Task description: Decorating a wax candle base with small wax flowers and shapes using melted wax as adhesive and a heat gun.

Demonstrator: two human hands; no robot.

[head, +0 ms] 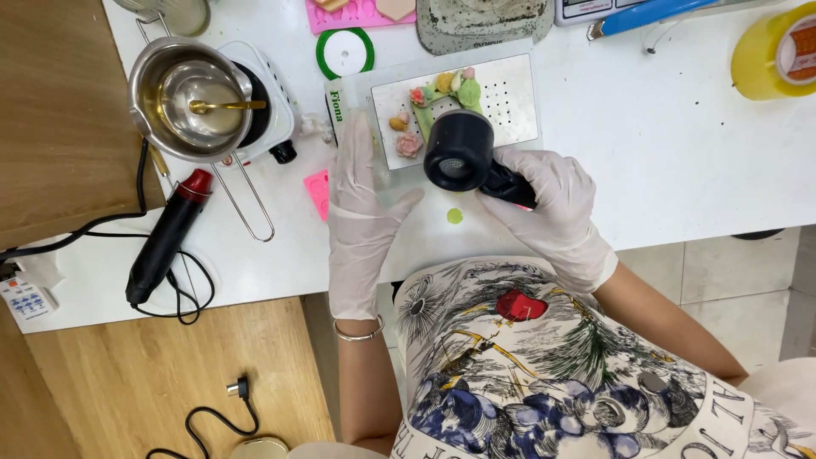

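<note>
My right hand (552, 204), in a white glove, grips a black heat gun (463, 153) by its handle, its round nozzle end over the lower part of a white perforated plate (510, 102). On the plate lie small wax pieces: a green shape (467, 92), a pink flower (409, 144) and yellow bits (398, 124). My left hand (361, 212), also gloved, lies flat on the white table (680, 144) with fingers straight, touching the plate's left edge. A green wax drop (455, 216) sits on the table between my hands.
A steel pot (191, 98) with a gold spoon stands on a small white hot plate at the left. A second black and red heat tool (166, 242) with cord lies below it. Pink moulds (357, 13), a ribbon spool (344, 53) and yellow tape (778, 51) line the back.
</note>
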